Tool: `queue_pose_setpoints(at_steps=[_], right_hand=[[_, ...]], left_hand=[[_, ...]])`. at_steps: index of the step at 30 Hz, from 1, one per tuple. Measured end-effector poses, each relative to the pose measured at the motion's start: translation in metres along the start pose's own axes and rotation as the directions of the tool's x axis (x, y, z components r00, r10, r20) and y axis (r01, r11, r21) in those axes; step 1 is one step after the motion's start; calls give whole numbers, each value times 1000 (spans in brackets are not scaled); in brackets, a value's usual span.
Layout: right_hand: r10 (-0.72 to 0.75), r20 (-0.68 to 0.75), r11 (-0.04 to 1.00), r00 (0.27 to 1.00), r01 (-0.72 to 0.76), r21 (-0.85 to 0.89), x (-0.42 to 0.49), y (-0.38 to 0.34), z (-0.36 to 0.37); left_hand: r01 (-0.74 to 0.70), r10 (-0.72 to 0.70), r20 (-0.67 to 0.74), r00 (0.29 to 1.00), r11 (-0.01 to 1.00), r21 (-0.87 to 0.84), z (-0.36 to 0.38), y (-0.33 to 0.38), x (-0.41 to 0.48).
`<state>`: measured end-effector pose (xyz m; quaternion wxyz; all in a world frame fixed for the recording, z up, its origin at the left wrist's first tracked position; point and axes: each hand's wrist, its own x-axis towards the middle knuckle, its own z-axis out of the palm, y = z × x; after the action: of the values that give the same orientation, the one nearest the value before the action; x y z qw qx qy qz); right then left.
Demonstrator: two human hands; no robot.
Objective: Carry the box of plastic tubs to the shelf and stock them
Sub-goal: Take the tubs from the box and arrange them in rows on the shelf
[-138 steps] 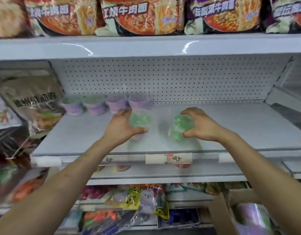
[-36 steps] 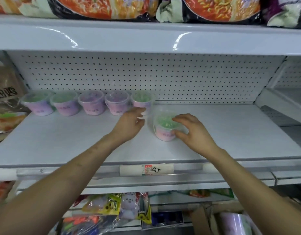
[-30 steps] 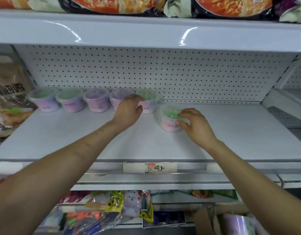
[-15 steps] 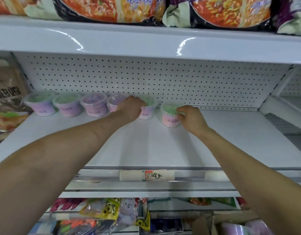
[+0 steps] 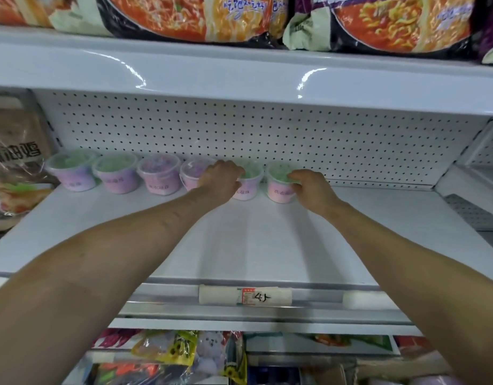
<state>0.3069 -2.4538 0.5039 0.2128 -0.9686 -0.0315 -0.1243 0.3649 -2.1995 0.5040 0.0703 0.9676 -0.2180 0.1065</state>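
so the left hand curls over the fifth tub and the right hand grips the sixth tub at its 3 o'clock, both at the shelf's 12 o'clock edge. I'd push them flush, labels facing 6 o'clock.

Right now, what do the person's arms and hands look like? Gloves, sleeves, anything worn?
The left arm and right arm are bare, with no sleeves in view. The left hand and right hand are bare too: no gloves, watch, bracelets or visible rings.
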Motion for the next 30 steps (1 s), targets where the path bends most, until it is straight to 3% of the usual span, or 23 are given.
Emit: queue_pose_setpoints(at_steps=[8,14,18,22,25,30], right_hand=[[-70,-115,997,991,72,19,-4,8,9],[21,-73,999,997,-17,48,2,5,6],[104,37,991,994,-107,81,5,0,-3],[68,-22,995,997,-67,74,-18,-6,-15],[94,-52,995,994,-92,43,-44,-1,-15],[230,0,969,973,-229,-95,-95,10,-23]], left_hand=[[5,-5,5,1000,998,-62,1,-7,1],[-28,35,37,999,984,-176,4,-13,6],[-55,71,66,995,976,-212,7,-19,6],[-202,192,-88,977,971,-129,13,-15,-3],[-370,349,-183,919,924,-95,15,11,-11],[-516,504,-114,856,846,-132,9,82,-18]])
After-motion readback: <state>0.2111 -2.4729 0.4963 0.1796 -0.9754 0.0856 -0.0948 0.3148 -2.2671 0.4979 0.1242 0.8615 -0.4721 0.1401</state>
